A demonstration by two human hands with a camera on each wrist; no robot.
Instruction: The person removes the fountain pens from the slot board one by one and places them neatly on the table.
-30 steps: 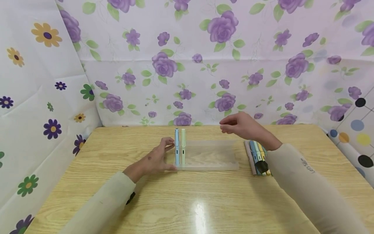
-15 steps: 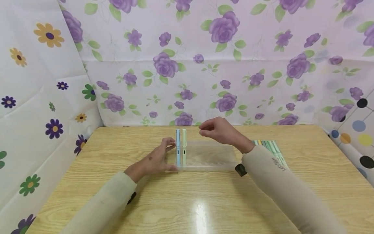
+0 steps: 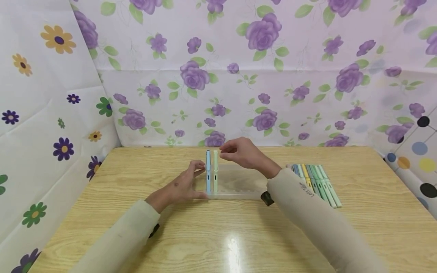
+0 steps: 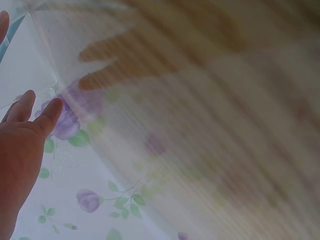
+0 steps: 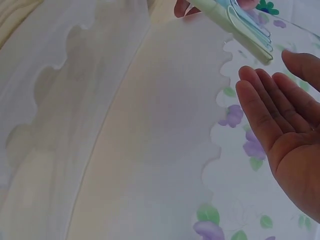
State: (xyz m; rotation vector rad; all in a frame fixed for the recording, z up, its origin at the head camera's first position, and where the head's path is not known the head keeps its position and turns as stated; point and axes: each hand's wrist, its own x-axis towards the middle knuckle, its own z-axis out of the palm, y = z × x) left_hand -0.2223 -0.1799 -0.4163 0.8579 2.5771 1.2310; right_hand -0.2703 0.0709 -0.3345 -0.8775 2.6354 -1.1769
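A clear plastic pen stand with a scalloped edge sits mid-table. Two capped pens lean in it side by side at its left end, a blue pen and a light green pen. My left hand holds that end, thumb at the front base and fingers at the side by the blue pen. My right hand hovers over the stand, holding nothing, fingertips just right of the green pen's cap. In the right wrist view, the right fingers are extended, apart from the thumb, with a gap to the green pen.
On the table right of the stand, several pens in blue, yellow and green lie in a row, partly behind the right sleeve. A floral cloth wall rises at the table's back edge.
My right hand has moved left from above the right end of the stand to beside the green pen, uncovering the pen row. The left hand stays on the stand.
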